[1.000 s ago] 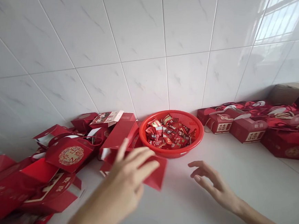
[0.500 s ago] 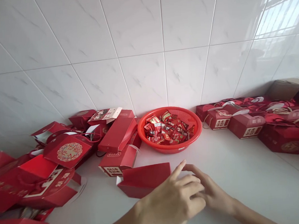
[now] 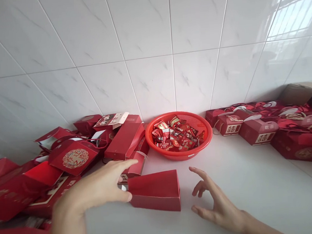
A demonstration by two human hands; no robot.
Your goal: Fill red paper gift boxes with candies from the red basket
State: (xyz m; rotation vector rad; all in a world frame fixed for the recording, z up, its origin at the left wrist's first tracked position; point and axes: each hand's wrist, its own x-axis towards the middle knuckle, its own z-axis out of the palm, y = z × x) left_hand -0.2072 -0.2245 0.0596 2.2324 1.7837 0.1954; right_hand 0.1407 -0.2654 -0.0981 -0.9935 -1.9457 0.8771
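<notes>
A long red cardboard box (image 3: 154, 194) lies on its side on the white counter in front of me. At its left end is my left hand (image 3: 107, 182), thumb and fingers spread apart, the thumb close to the box's corner; whether it touches cannot be made out. Just right of the box hovers my right hand (image 3: 213, 200), its fingers curved and parted, holding nothing. Behind the box stands a red plastic basket (image 3: 172, 156) with many wrapped sweets (image 3: 175, 135) in it. My left hand partly covers another red box (image 3: 138, 161).
A heap of red gift boxes (image 3: 75, 155) fills the left side. Red boxes with handles (image 3: 258, 128) stand in rows on the right, with a brown carton (image 3: 297, 93) behind them. A tiled wall (image 3: 153, 81) closes off the back of the counter.
My hands were together to the right of the box; now they are apart. The left hand has moved left to the box's left end, and the right stays on the right with its fingers opened.
</notes>
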